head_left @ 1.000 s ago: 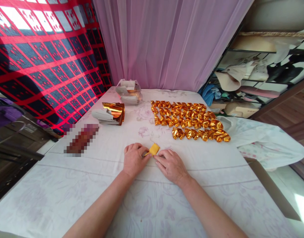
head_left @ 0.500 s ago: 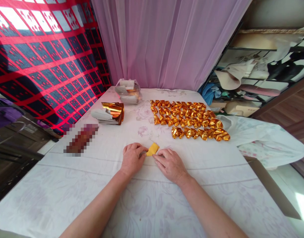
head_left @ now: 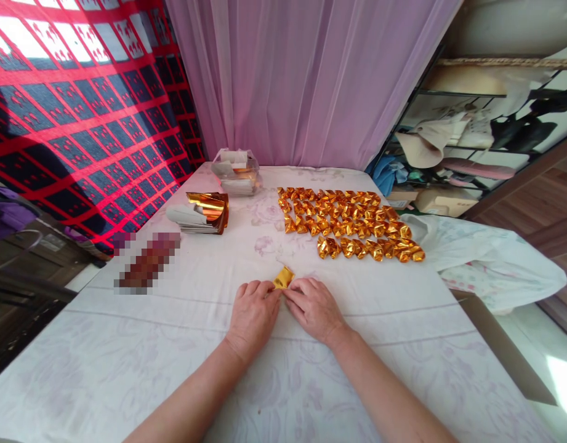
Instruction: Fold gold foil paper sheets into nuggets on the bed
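Note:
A small piece of gold foil paper [head_left: 283,277] lies on the white flowered tablecloth [head_left: 283,369], pinched between my two hands. My left hand [head_left: 254,314] holds its left edge with curled fingers. My right hand [head_left: 312,307] grips its right edge with thumb and fingers. Beyond them, rows of several folded gold paper ingots [head_left: 348,222] are laid out on the cloth.
A stack of flat gold foil sheets [head_left: 201,211] lies at the left back. A clear plastic bag with more paper [head_left: 236,171] stands behind it. A blurred dark object [head_left: 148,262] lies left. Crumpled white cloth [head_left: 486,261] hangs off the right edge. A pink curtain [head_left: 306,80] hangs behind.
My two hands have drawn closer together around the gold paper, which looks smaller and more folded than a second ago. The view has shifted slightly.

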The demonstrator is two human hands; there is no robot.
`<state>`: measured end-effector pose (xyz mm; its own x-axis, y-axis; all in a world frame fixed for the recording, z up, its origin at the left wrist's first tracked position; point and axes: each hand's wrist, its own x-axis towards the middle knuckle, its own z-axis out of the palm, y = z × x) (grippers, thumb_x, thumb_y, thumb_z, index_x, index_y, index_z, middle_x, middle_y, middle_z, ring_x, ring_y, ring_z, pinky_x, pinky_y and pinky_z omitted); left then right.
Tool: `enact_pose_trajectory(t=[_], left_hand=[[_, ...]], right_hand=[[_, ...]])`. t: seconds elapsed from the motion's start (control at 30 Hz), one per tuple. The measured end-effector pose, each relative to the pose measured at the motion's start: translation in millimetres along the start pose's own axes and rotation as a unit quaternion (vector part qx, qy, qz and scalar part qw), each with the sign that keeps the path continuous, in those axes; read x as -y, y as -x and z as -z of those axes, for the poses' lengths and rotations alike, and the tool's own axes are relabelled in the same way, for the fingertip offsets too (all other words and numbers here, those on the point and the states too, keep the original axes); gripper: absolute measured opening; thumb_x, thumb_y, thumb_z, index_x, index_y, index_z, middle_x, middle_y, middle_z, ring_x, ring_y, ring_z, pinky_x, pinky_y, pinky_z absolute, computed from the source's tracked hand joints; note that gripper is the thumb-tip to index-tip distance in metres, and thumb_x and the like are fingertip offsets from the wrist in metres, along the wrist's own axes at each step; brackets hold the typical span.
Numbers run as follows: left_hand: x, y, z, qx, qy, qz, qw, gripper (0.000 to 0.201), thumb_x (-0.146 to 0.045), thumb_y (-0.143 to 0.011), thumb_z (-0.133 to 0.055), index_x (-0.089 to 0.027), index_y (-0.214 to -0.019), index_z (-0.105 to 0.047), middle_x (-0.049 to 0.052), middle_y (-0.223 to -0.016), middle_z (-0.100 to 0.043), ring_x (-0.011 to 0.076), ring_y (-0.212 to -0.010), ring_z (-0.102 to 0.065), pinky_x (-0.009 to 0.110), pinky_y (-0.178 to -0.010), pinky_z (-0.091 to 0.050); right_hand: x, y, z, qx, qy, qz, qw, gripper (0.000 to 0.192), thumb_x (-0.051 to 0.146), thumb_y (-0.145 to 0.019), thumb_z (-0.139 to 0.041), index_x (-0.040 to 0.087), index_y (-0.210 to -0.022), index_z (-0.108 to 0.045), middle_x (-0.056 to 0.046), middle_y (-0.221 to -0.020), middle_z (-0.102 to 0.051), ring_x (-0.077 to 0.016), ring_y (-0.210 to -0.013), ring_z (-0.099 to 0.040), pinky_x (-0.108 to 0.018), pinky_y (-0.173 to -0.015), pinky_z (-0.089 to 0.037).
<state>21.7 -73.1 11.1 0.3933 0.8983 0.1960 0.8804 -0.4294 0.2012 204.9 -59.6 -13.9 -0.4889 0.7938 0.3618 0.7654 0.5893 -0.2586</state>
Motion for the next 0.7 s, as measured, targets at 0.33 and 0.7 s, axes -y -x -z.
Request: enact_pose_trajectory(t=[0.33,0.7], left_hand=[[3.2,1.5,-3.6,0.003,-0.015,-0.011,1.0,0.025,-0.023,-0.091,-0.056,-0.026,-0.114,-0.065,0.006,-0.118,-0.068,0.0274,-0.108,-0.057,0.044,-0.092,-0.038],[15.1,-9.1,0.5,0.014,-0.008,-0.035,0.999,0.019,-0.025,-0.092,-0.06,-0.024,-0.11,-0.065,0.005,-0.115,-0.07,0.0282,-0.113,-0.055,0.047,-0.097,-0.034]], right_hand=[[-10.1,-0.1,-7.1,-0.025,0.022,-0.091,0.995,0.041,0.014,-0.09,-0.048,0.02,-0.129,-0.058,-0.011,-0.128,-0.064,-0.0267,-0.119,-0.053,-0.044,-0.094,-0.042],[-14.7,3.8,-10.8,-0.047,-0.083,-0.095,0.991,0.046,0.004,-0.082,-0.048,0.024,-0.122,-0.062,-0.005,-0.106,-0.07,-0.0221,-0.099,-0.06,-0.037,-0.085,-0.044]])
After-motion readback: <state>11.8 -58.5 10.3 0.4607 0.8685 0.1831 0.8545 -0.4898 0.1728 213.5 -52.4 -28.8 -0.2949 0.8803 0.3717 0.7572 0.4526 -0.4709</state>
